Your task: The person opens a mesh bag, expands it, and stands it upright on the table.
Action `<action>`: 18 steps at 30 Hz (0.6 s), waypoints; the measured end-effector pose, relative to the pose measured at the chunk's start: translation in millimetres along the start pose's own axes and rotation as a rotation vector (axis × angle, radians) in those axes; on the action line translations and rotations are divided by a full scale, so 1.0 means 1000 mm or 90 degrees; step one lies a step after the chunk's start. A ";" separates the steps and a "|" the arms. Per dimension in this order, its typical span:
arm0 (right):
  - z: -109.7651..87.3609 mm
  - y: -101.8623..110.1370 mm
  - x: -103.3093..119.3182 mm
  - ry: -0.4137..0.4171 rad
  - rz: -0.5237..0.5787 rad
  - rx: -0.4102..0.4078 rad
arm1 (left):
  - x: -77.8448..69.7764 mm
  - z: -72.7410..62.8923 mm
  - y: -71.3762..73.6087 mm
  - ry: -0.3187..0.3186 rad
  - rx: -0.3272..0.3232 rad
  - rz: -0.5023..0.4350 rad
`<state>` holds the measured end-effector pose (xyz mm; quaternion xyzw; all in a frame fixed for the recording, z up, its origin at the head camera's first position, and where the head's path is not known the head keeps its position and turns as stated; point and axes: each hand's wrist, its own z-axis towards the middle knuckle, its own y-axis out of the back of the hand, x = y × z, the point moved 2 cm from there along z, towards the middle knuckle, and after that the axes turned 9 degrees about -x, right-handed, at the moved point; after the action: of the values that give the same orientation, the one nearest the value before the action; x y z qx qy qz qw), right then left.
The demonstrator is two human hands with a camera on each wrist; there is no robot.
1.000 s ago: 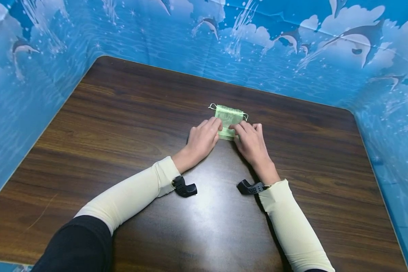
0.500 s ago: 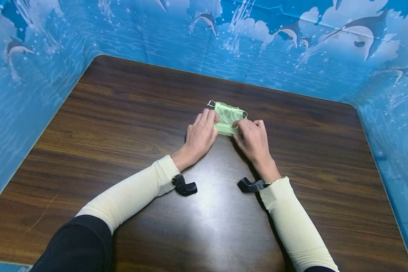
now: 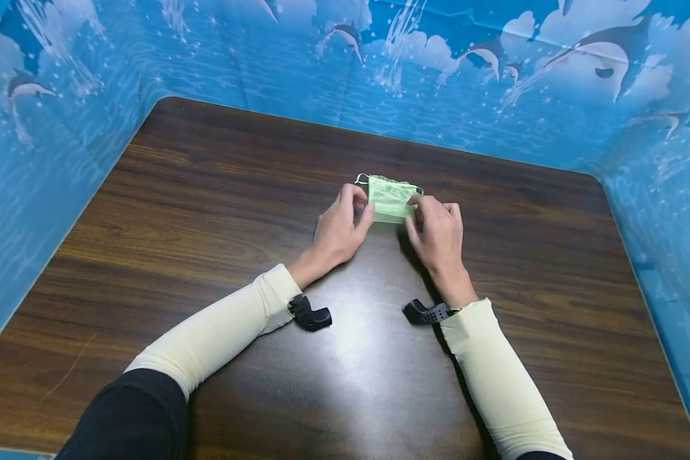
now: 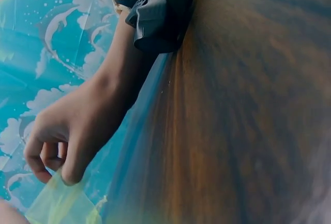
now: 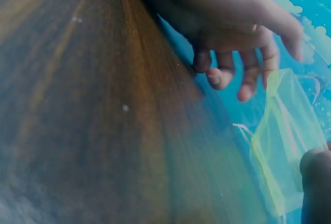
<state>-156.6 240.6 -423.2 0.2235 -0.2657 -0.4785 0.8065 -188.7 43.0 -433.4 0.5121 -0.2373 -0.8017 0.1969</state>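
Observation:
A sheer pale green drawstring pouch (image 3: 392,198) is between my hands in the head view, with a small white cord loop at each upper side. My right hand (image 3: 437,233) pinches its right edge; the left wrist view shows that pinch on the thin pouch (image 4: 62,206) between thumb and fingers. At the left edge, my left hand (image 3: 340,227) has its thumb and forefinger apart. In the right wrist view this left hand (image 5: 243,32) has loosely bent fingers beside the upper corner of the pouch, with the thumb spread away. The pouch's lower edge appears lifted off the table.
A dark wood-grain table (image 3: 236,191) spreads around the hands. Blue cloth (image 3: 299,76) printed with dolphins hangs along its back and sides. Each wrist wears a black camera mount (image 3: 312,316) over a pale sleeve (image 3: 224,329).
My left thumb and fingers have parted at the pouch's left edge. The right hand has shifted slightly right with the pouch, whose folded lower band has smoothed out.

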 end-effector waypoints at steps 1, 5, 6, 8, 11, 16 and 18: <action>0.000 0.000 0.000 0.007 0.001 -0.005 | 0.000 0.001 0.001 0.022 0.001 -0.016; 0.002 0.001 0.003 0.038 0.017 -0.038 | 0.002 0.005 0.004 0.096 0.024 -0.053; 0.002 0.000 0.004 0.048 0.022 -0.044 | 0.002 0.006 0.005 0.109 0.030 -0.063; 0.003 0.000 0.004 0.066 0.030 -0.050 | 0.002 0.008 0.006 0.128 0.034 -0.091; 0.003 0.000 0.004 0.081 0.031 -0.041 | 0.003 0.011 0.008 0.139 0.029 -0.126; 0.000 -0.001 0.003 0.051 0.026 0.003 | 0.007 0.015 0.011 0.113 0.007 -0.212; -0.001 -0.002 0.003 0.023 0.031 0.030 | 0.010 0.017 0.011 0.100 -0.016 -0.256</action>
<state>-156.1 237.4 -424.8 0.2446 -0.2676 -0.4484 0.8170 -206.9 31.7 -428.1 0.6079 -0.1044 -0.7851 0.0571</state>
